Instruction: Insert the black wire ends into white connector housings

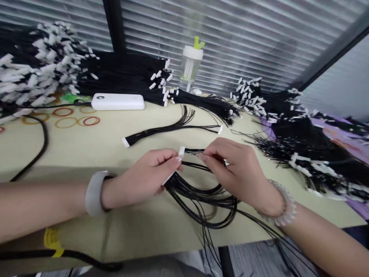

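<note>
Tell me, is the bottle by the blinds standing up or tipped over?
Standing up: the clear bottle has its white lid and yellow-green spout on top, with its body below them.

Wires [184,190] were black; connector [182,151] was white. Tabletop [86,150] was pale yellow. Oblong device [118,102] was white. Rubber bands [62,116] were red and amber. Bottle [190,68] was clear, cap [192,52] white, spout [198,43] lime-green. Blinds [230,30] showed grey slatted stripes. Wristband [94,194] was light grey. Sheeting [343,138] was purple with orange patches.
</note>
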{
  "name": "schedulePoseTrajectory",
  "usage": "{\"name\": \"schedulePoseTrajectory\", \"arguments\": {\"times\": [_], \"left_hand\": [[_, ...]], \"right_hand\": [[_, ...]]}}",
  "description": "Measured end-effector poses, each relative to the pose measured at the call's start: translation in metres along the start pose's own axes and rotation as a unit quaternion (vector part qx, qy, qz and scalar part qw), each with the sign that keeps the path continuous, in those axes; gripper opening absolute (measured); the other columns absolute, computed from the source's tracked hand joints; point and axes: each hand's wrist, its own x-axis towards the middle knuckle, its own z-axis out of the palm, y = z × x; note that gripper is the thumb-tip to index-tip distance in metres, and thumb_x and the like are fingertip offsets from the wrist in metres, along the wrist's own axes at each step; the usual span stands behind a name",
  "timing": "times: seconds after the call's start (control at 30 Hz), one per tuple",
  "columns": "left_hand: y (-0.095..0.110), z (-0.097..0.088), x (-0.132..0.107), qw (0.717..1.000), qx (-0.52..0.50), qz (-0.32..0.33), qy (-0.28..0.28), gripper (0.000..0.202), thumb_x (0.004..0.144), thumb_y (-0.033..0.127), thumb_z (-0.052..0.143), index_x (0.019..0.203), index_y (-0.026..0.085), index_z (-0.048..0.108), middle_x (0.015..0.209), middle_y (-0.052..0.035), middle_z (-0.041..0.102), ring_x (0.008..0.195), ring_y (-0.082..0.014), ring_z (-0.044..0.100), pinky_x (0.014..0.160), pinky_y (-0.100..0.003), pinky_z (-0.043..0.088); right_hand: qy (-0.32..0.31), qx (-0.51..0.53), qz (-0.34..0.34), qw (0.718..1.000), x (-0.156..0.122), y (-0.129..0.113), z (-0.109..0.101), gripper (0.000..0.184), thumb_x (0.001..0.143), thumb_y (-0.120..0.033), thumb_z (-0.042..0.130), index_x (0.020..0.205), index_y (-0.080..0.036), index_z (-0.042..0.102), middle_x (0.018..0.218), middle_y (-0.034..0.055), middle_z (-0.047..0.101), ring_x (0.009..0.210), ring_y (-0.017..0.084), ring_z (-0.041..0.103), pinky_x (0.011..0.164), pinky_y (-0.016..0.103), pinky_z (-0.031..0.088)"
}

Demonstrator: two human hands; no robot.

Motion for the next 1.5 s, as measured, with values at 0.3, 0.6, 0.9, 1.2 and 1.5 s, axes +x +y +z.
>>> {"name": "schedulePoseTrajectory", "arguments": {"times": [0.3,0.6,0.9,1.2,1.5], "left_hand": [[-0.004,-0.001,-0.001,0.997,0.054,0.033,-0.037,0.035,0.082,0.049,0.032,0.082,0.02,0.05,0.061,0.0047,0.043,0.043,-0.0043,0.039,0.038,-0.014,0.037],[-0.005,-0.001,-0.001,0.997,0.054,0.04,-0.049,0.034,0.083,0.048,0.031,0.077,0.019,0.047,0.058,0.0052,0.041,0.042,-0.004,0.038,0.037,-0.014,0.034],[-0.003,0.0,-0.003,0.994,0.064,0.06,-0.066,0.031,0.085,0.043,0.031,0.073,0.018,0.044,0.053,0.0068,0.038,0.041,-0.004,0.038,0.039,-0.014,0.032],[0.001,0.0,-0.001,0.989,0.084,0.097,-0.068,0.026,0.085,0.035,0.034,0.069,0.017,0.043,0.051,0.0072,0.038,0.042,-0.0039,0.037,0.039,-0.014,0.031],[-0.001,0.001,0.0,0.995,0.032,0.071,-0.055,0.03,0.083,0.043,0.033,0.068,0.018,0.039,0.054,0.0065,0.035,0.043,-0.0057,0.039,0.039,-0.016,0.035]], "right_hand": [[-0.022,0.001,-0.001,1.0,-0.001,0.001,0.008,0.011,0.08,-0.018,0.046,0.075,-0.014,0.054,0.069,-0.0005,0.053,0.064,0.006,0.046,0.059,0.018,0.035],[-0.038,0.004,-0.003,0.999,0.0,0.001,0.007,0.012,0.081,-0.018,0.044,0.075,-0.013,0.053,0.069,-0.0006,0.051,0.064,0.005,0.045,0.059,0.018,0.034],[-0.059,0.057,-0.007,0.997,0.002,-0.001,0.003,0.014,0.082,-0.018,0.045,0.07,-0.014,0.051,0.062,-0.0037,0.049,0.059,0.003,0.042,0.056,0.014,0.032],[-0.027,0.034,-0.032,0.999,-0.002,-0.002,0.015,0.01,0.081,-0.014,0.044,0.074,-0.013,0.051,0.065,-0.0016,0.048,0.061,0.004,0.042,0.058,0.016,0.033],[-0.017,0.02,-0.027,0.999,0.002,-0.001,0.017,0.014,0.08,-0.017,0.045,0.07,-0.013,0.053,0.063,-0.0014,0.051,0.06,0.004,0.044,0.057,0.017,0.033]]}}
